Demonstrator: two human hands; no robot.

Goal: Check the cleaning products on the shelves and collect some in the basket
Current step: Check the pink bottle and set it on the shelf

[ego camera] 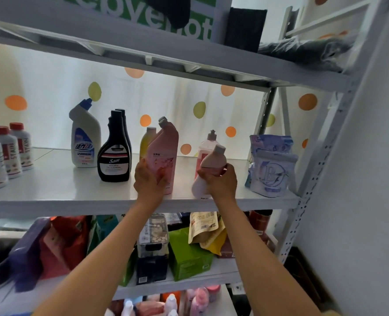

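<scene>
On the white middle shelf (52, 192) stands a tall pink bottle (166, 144) with a grey cap; my left hand (149, 181) grips its lower part. My right hand (220, 181) holds a smaller pink bottle (212, 160) with a grey cap, tilted to the right at the shelf's front edge. Behind them stand a yellow bottle (146, 140) and a clear pink bottle (208, 144) with a pull cap. To the left are black Sam bottles (114, 153) and a white toilet-cleaner bottle (85, 137). No basket is in view.
Red-capped stain remover bottles (4, 153) line the shelf's far left. Blue-white refill pouches (272, 165) stand at its right end by the shelf upright (312, 179). The shelf below holds boxes and pouches (189, 254). More bottles (198, 299) sit lower down.
</scene>
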